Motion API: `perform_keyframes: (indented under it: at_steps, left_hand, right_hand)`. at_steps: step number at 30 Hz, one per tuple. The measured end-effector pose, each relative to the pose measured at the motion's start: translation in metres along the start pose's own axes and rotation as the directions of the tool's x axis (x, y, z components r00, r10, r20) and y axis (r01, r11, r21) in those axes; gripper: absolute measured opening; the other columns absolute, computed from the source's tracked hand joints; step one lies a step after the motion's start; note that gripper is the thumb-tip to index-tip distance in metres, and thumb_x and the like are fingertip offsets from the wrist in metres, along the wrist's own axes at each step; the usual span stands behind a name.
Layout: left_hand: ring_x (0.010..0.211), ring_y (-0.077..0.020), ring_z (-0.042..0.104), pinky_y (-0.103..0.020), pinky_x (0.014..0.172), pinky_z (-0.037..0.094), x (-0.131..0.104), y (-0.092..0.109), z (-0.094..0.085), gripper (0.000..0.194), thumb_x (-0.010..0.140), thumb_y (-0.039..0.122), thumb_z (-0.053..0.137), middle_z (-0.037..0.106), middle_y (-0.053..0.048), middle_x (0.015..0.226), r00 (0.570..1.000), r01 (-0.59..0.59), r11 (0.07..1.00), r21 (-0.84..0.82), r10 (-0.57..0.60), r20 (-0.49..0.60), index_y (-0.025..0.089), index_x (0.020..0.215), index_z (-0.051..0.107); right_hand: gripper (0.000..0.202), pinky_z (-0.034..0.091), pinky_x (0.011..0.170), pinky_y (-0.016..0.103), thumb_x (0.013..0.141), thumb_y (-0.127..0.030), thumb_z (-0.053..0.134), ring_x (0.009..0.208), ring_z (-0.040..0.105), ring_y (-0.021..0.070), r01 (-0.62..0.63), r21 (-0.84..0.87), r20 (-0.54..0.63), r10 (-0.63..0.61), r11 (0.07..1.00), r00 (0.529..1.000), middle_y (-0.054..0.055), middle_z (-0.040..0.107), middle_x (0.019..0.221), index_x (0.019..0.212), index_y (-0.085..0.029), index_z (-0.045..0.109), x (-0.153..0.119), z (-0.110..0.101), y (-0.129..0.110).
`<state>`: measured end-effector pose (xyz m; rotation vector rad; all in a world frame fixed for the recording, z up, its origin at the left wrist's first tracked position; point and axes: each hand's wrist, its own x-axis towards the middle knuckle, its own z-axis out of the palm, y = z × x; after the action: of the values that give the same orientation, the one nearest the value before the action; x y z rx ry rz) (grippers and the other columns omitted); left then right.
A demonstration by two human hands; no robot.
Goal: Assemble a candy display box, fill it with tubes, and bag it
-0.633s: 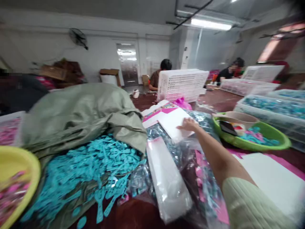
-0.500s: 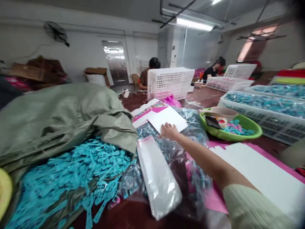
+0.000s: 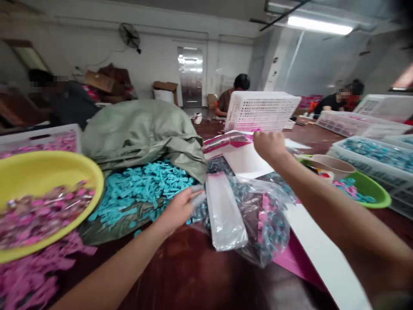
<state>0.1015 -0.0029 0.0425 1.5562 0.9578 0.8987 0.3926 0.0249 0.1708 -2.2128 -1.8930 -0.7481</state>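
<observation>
My right hand (image 3: 270,145) is closed at the edge of a white-and-pink cardboard sheet (image 3: 247,160), one of several flat pieces lying beyond the bags. My left hand (image 3: 179,210) is stretched out over the table edge of the turquoise pile, fingers extended and slightly blurred, with a greyish covering on the fingertips. Just right of it lies a stack of clear plastic sleeves (image 3: 226,215). A large clear bag (image 3: 271,228) of turquoise and pink pieces is beside the sleeves. Turquoise plastic pieces (image 3: 148,185) spill from a grey-green sack (image 3: 142,125).
A yellow basin (image 3: 93,172) of pink pieces stands left, with loose pink pieces (image 3: 41,267) below it. On the right are a green basin (image 3: 382,198), white crates (image 3: 361,172) and white board (image 3: 329,258). An upright white basket (image 3: 263,110) stands ahead; people sit further off.
My view has swung left, bringing the yellow basin in. My left hand has come into view near the sleeves. My right hand, earlier resting on the white card, now grips its edge.
</observation>
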Motion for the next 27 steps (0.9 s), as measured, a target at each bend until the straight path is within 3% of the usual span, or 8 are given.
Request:
perform_keyframes:
  at_steps: [4,9,11,14,17,19,24,27]
  left_hand:
    - [0.092,-0.0221,0.073,-0.042,0.097,0.057,0.03,0.042,0.031,0.037,0.083,0.05,0.073,0.073,-0.013,0.111,0.99,0.119,0.784,-0.609,-0.139,0.015,0.017,0.098,0.063]
    - [0.089,-0.0228,0.074,-0.048,0.089,0.062,0.034,0.052,0.038,0.032,0.083,0.026,0.071,0.073,-0.007,0.107,0.894,-0.274,0.739,-0.615,-0.041,-0.447,0.019,0.114,0.065]
    - [0.106,-0.0246,0.072,-0.048,0.105,0.054,0.01,0.04,0.037,0.034,0.083,0.021,0.071,0.074,-0.006,0.109,0.824,-0.368,0.832,-0.415,0.085,-0.56,0.02,0.116,0.067]
    - [0.125,-0.0257,0.064,-0.043,0.121,0.04,-0.045,0.025,0.035,0.033,0.084,0.027,0.074,0.076,-0.006,0.112,0.805,-0.43,0.899,-0.083,0.34,-0.486,0.022,0.116,0.072]
    - [0.128,-0.0287,0.063,-0.043,0.12,0.042,-0.091,0.025,0.035,0.039,0.082,0.034,0.077,0.077,-0.008,0.114,0.814,-0.426,0.902,0.071,0.417,-0.404,0.023,0.119,0.073]
    - [0.128,-0.0295,0.063,-0.044,0.12,0.042,-0.104,0.021,0.03,0.041,0.084,0.036,0.075,0.076,-0.01,0.115,0.788,-0.409,0.905,0.119,0.416,-0.453,0.021,0.123,0.071]
    - [0.131,-0.0289,0.06,-0.045,0.12,0.04,-0.127,-0.04,-0.019,0.046,0.09,0.036,0.067,0.071,-0.014,0.128,0.676,-0.235,0.971,0.045,0.197,-0.71,0.016,0.131,0.064]
    - [0.142,-0.0305,0.05,-0.045,0.123,0.035,-0.165,-0.082,-0.053,0.052,0.086,0.039,0.072,0.067,-0.013,0.136,0.667,-0.056,0.997,-0.054,-0.003,-0.745,0.018,0.133,0.063]
  right_hand:
    - [0.031,0.046,0.057,0.039,0.092,-0.005,0.038,0.073,0.066,0.0308,0.233,-0.22,-0.236,-0.284,0.947,0.929,0.02,0.069,0.085,0.098,-0.01,0.068,-0.115,-0.042,-0.027]
    - [0.037,0.057,0.063,0.039,0.092,-0.024,0.05,0.08,0.07,0.0271,0.738,-0.146,-0.363,-0.73,0.659,0.58,0.016,0.074,0.117,0.124,-0.016,0.067,-0.234,-0.019,-0.051]
    - [0.055,0.061,0.077,0.041,0.099,-0.048,0.044,0.104,0.071,0.0291,0.802,0.037,-0.389,-0.731,0.596,0.561,0.014,0.067,0.135,0.143,-0.017,0.055,-0.222,-0.017,-0.048]
    - [0.085,0.049,0.103,0.05,0.1,-0.068,0.032,0.14,0.048,0.0337,0.643,0.218,-0.55,-0.452,0.734,0.702,0.022,0.045,0.156,0.161,-0.008,0.027,-0.156,-0.031,-0.034]
    - [0.1,0.045,0.094,0.05,0.094,-0.082,0.021,0.13,0.055,0.0369,0.362,0.409,-0.538,-0.099,0.838,0.837,0.024,0.056,0.144,0.15,-0.002,0.046,-0.087,-0.042,-0.039]
    - [0.101,0.046,0.081,0.044,0.094,-0.082,0.012,0.112,0.066,0.0306,0.294,0.488,-0.452,-0.05,0.822,0.89,0.018,0.07,0.123,0.139,-0.004,0.059,-0.065,-0.04,-0.066]
    - [0.06,0.048,0.088,0.043,0.107,-0.057,0.031,0.112,0.065,0.0276,0.58,0.232,-0.677,-0.298,0.781,0.673,0.017,0.073,0.111,0.112,-0.013,0.073,-0.09,-0.028,-0.149]
    - [0.067,0.049,0.067,0.035,0.104,-0.067,0.025,0.073,0.066,0.0186,0.691,0.363,-0.573,-0.436,0.625,0.694,0.009,0.073,0.082,0.094,-0.02,0.071,-0.109,-0.031,-0.164]
